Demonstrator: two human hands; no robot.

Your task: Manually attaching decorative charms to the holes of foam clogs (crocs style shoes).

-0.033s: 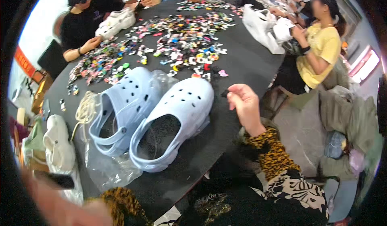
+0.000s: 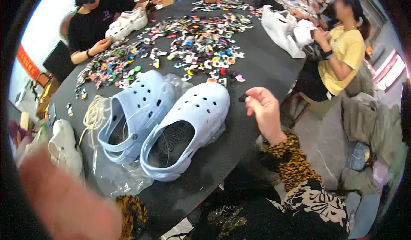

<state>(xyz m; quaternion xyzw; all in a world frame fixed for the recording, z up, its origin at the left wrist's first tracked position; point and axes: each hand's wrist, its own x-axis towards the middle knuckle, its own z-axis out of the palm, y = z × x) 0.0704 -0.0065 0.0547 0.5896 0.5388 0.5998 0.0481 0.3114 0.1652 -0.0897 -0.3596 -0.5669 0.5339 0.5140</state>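
My right hand [image 2: 263, 110] is raised over the table's right edge. Thumb and forefinger pinch a small black piece [image 2: 242, 98], possibly a shoe charm; its front is hidden. To its left lies a light-blue clog [image 2: 204, 107] with holes in the toe, its dark insole facing up. The matching clog [image 2: 124, 143] leans beside it, partly on clear plastic wrapping [image 2: 128, 182]. My left hand [image 2: 64, 193] is a large blur at the lower left, apart from the clogs. Its fingers are smeared by motion.
Beyond the clogs spreads a heap of colourful shoe charms [image 2: 205, 38]. Cream cord [image 2: 95, 111] and a white shoe [image 2: 64, 146] lie at the left. A person in black [image 2: 92, 26] holds a white clog [image 2: 127, 23]; a person in yellow [image 2: 344, 56] sits right near a white bag [image 2: 278, 26].
My left hand has come up and further into view at the lower left, covering part of the white shoe. The right hand keeps its pinch; the whole view has shifted slightly.
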